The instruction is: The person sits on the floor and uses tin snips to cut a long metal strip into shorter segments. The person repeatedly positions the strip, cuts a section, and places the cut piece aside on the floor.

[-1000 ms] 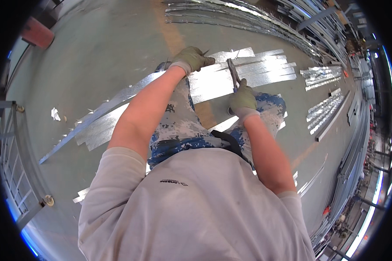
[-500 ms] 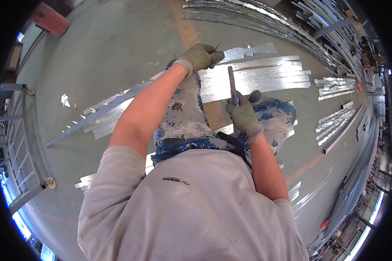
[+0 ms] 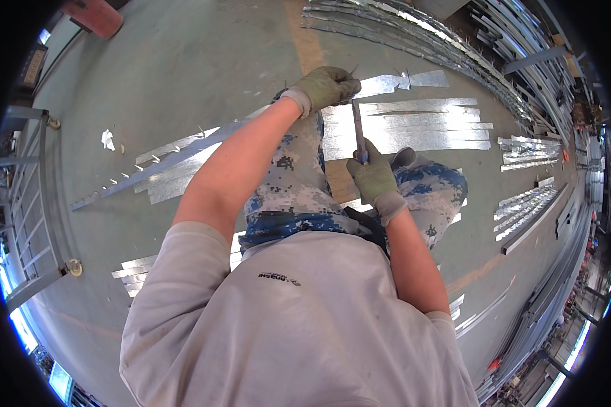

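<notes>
Here, nearest the body, the right hand (image 3: 373,175) has its fingers wrapped around a dark, long tool (image 3: 358,127), which points to twelve o'clock. Beyond, at eleven o'clock from it, the left hand (image 3: 327,88) curls its fingers over a spiked metal strip (image 3: 381,85), so is the nearer hand. The strip appears to run from eight o'clock to two, passing the tool's tip; contact is unclear. Farthest, flat strips (image 3: 407,127) lie on the floor (image 3: 176,81).

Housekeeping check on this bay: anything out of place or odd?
Yes: a jagged white scrap on the floor, left of the metal strips, a small brownish bit beside it. It looks stray, being apart from the strips; material unclear.
</notes>
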Motion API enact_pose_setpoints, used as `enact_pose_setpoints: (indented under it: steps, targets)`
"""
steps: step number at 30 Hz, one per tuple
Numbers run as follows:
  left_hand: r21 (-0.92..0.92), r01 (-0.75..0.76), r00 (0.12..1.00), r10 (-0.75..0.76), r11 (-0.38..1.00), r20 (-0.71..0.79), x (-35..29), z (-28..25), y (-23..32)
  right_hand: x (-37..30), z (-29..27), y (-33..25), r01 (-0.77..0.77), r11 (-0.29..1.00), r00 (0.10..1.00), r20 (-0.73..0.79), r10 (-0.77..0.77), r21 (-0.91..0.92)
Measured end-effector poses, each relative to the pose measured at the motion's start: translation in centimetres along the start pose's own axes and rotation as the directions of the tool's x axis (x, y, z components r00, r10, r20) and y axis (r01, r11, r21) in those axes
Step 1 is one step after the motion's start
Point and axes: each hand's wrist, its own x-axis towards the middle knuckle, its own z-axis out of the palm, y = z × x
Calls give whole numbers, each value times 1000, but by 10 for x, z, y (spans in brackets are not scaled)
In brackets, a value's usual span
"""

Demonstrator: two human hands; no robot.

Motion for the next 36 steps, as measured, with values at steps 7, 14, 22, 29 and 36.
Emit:
enact_pose_setpoints:
  steps: [7,14,22,29,36]
  targets:
    - [-30,-31,999,32,999,29,8,-4,-13,4,4,3,43,999,998,-51,-44,-27]
    - [1,-98,993,98,995,73,-5,-31,-6,1,0,-4,36,986,992,-116,-55,-161]
    - [388,-79,994,103,918,-42,-62,-38,11,-9,5,-19,78,991,984,-151,-94,-106]
    - [677,-101,913,338,729,-228,-65,-18,33,-16,-33,-38,193,976,955,-209,-210,-98]
    - [772,-199,866,477,604,-150,-21,34,73,-22,-99,-34,94,975,965,-261,-39,202]
